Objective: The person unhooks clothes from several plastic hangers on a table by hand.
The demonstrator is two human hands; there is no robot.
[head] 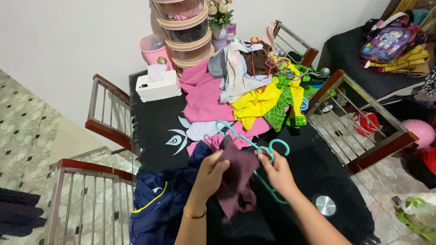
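Mid-frame, left hand (212,169) pinches maroon cloth (238,179); right hand (274,169) grips teal hanger (254,147). Next, likely: separate them carefully.

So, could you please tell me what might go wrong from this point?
The maroon garment is bunched between the left hand and right hand, so it may snag on the teal hanger. The clothes pile lies close behind and could catch on the hanger's hook. The navy garment might slip off the table edge.
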